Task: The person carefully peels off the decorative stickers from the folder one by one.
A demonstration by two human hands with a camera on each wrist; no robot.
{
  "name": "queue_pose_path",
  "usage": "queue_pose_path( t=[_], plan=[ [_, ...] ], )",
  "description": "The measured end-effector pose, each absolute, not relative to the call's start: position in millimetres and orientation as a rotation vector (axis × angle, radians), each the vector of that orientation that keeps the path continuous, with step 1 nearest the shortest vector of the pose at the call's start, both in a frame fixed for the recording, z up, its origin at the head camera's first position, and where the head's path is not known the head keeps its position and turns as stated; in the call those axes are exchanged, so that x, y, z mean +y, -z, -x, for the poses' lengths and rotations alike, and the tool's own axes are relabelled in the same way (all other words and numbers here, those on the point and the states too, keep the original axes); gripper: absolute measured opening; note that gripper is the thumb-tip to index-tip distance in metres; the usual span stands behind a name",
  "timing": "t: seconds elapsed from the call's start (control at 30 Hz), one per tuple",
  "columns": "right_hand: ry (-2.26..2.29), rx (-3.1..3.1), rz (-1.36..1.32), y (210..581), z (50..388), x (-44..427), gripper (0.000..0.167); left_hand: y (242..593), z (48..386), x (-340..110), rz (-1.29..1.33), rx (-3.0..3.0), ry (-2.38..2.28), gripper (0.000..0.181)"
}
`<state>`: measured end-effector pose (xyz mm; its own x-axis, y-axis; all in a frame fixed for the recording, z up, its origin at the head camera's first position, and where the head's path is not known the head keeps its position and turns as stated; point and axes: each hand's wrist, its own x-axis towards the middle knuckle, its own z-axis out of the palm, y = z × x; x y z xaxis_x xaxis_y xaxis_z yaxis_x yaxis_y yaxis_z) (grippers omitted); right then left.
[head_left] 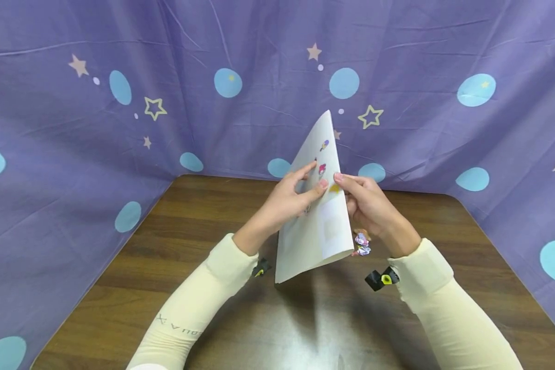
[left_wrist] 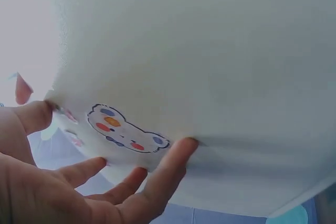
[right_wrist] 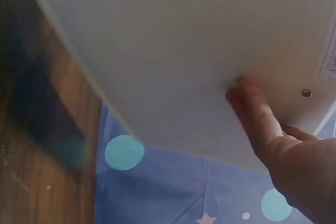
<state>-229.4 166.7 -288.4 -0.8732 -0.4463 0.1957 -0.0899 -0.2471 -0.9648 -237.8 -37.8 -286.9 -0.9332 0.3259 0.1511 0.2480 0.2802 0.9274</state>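
Observation:
A white folder-like item (head_left: 300,246) with small cartoon stickers is held upright and tilted above the table. My left hand (head_left: 289,198) has its fingers spread and touching the front face. In the left wrist view its fingertips rest round a white bear sticker (left_wrist: 126,132). My right hand (head_left: 372,205) grips the right edge, thumb in front and fingers behind. The right wrist view shows those fingers (right_wrist: 254,108) against the plain back, near a small metal stud (right_wrist: 306,93) and a barcode label (right_wrist: 331,59). A yellow sticker (head_left: 335,188) lies beside the right thumb.
Several small colourful cut-out stickers (head_left: 363,244) lie on the wooden table (head_left: 166,246) under the right wrist. A purple curtain (head_left: 268,46) with stars and blue dots hangs round the table's back and sides. Black straps (head_left: 383,278) are at both wrists.

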Motion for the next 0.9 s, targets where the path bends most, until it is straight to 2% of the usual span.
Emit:
queue_pose_path(
  t=[0.17, 0.6, 0.9],
  plan=[
    [2.251, 1.713, 0.570, 298.2, 230.6, 170.2, 0.029, 289.2, 239.2, -36.4, -0.576, 2.674, -1.532, 0.072],
    [2.270, 1.600, 0.382, 328.2, 231.3, 175.4, 0.040, 309.2, 245.8, -30.5, -0.603, 2.883, -1.161, 0.076],
    [2.199, 1.677, 0.209, 349.2, 231.4, 177.4, 0.039, 324.8, 247.0, -29.9, -0.624, 2.879, -0.992, 0.072]
  ],
)
